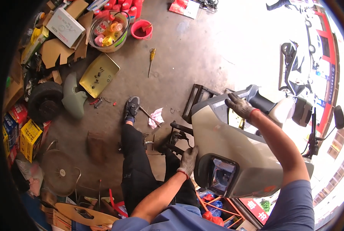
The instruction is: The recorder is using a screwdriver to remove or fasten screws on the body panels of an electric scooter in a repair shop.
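Note:
A beige scooter front panel (225, 142) with a dark-rimmed headlight (220, 175) fills the space before me, right of my legs. My left hand (187, 161), in a grey glove, closes on the panel's left edge near the headlight; its fingertips are partly hidden. Across the panel's far end reaches my right hand (240, 106), also gloved, with its fingers stretched out at the rim of an opening. Beyond that hand is a black scooter seat (261, 99). A black metal frame (197, 102) shows beside the panel's far left corner.
On the floor lie a screwdriver (152, 57), a yellow tray (99, 75) with small parts, a grey-green fender (72, 96) and a crumpled cloth (155, 118). A tire (45, 101), a round stool (60, 172) and a red bucket (142, 29) stand at left. A mirror (339, 117) juts out at right.

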A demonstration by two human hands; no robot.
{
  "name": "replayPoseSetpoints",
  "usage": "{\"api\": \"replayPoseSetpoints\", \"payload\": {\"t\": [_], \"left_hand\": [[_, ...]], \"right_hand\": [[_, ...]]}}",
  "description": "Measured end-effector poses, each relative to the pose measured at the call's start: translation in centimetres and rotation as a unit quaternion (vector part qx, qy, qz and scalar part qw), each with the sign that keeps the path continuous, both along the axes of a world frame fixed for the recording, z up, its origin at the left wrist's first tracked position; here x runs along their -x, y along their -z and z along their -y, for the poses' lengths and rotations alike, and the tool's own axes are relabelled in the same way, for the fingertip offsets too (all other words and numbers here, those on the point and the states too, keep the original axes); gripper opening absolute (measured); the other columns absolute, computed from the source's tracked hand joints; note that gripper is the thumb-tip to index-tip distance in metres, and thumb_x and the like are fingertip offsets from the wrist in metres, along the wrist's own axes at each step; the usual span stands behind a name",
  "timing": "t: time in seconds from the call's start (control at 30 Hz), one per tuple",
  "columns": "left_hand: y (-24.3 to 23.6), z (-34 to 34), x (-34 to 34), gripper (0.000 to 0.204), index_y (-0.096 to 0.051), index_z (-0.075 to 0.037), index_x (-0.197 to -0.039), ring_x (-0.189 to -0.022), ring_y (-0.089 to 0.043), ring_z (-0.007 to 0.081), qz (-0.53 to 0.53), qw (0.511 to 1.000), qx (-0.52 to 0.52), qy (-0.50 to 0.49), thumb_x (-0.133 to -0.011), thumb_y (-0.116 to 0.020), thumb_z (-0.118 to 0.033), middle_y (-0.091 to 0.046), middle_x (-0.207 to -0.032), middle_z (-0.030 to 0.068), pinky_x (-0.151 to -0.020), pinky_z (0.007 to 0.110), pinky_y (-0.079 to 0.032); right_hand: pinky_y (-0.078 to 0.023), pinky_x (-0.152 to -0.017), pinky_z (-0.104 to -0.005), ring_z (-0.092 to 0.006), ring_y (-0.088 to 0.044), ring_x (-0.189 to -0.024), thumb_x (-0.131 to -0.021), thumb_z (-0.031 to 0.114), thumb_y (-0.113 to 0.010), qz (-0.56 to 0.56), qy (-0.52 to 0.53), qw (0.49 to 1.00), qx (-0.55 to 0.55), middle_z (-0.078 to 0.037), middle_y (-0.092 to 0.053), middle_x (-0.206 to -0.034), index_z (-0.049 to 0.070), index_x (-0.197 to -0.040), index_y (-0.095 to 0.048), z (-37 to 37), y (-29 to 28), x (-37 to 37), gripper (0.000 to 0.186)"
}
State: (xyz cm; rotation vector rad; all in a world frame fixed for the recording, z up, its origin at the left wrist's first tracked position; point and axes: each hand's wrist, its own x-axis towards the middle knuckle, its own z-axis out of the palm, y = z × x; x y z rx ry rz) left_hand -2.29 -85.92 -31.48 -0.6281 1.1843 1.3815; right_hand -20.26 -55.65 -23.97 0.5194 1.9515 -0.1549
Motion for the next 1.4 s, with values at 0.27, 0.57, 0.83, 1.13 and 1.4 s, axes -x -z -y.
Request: {"api": "replayPoseSetpoints", "payload": {"t": [0.27,0.57,0.83,1.13,1.4], "left_hand": [[0.2,0.0,-0.5,0.058,-0.065,0.003,-0.098,-0.087,-0.065,0.0317,-0.009,0.999,0.021,0.037,-0.099,-0.055,-0.055,-0.068,-0.089,0.0199,-0.082,0.042,-0.049],[-1.3,0.8,-0.7,0.061,-0.065,0.005,-0.102,-0.084,-0.056,0.017,0.047,0.996,0.012,-0.071,-0.099,-0.057,-0.056,-0.066,-0.087,0.0087,-0.078,0.037,-0.048],[-3.0,1.9,0.2,0.044,-0.066,0.001,-0.111,-0.095,-0.055,0.0163,0.04,0.992,-0.038,-0.11,-0.107,-0.05,-0.04,-0.066,-0.102,0.0068,-0.091,0.034,-0.045],[-0.6,1.9,-2.6,0.045,-0.063,-0.003,-0.129,-0.112,-0.063,0.0232,0.093,0.973,-0.056,-0.202,-0.104,-0.053,-0.039,-0.067,-0.122,0.0073,-0.101,0.035,-0.048],[1.3,-0.7,-3.2,0.049,-0.068,-0.009,-0.12,-0.103,-0.066,0.0236,0.155,0.959,-0.047,-0.231,-0.103,-0.044,-0.049,-0.069,-0.116,0.0062,-0.09,0.036,-0.054]], "right_hand": [[-0.026,-0.122,-0.0406,-0.0384,-0.033,-0.148,-0.104,0.06,-0.037,0.039,0.148,0.986,0.064,-0.026,-0.033,-0.159,0.004,-0.16,-0.022,-2.7,3.4,0.7,0.08],[-0.016,-0.126,-0.0408,-0.0337,-0.022,-0.153,-0.102,0.061,-0.041,0.061,-0.253,0.956,0.137,-0.021,-0.019,-0.166,0.003,-0.16,-0.02,3.7,5.7,-1.1,0.084],[-0.022,-0.124,-0.0402,-0.0371,-0.024,-0.153,-0.099,0.066,-0.04,-0.058,-0.026,0.998,-0.018,-0.023,-0.021,-0.165,0.002,-0.16,-0.02,-1.0,-2.3,4.3,0.091],[-0.044,-0.108,-0.0452,-0.0396,-0.056,-0.123,-0.091,0.026,-0.071,-0.428,0.035,0.898,0.099,-0.022,-0.06,-0.131,0.003,-0.137,-0.055,11.2,-22.4,-10.0,0.054],[-0.044,-0.101,-0.0476,-0.0375,-0.057,-0.115,-0.086,0.017,-0.069,-0.56,0.152,0.74,-0.34,-0.018,-0.062,-0.121,0.006,-0.12,-0.064,8.0,-34.6,-25.3,0.035]]}}
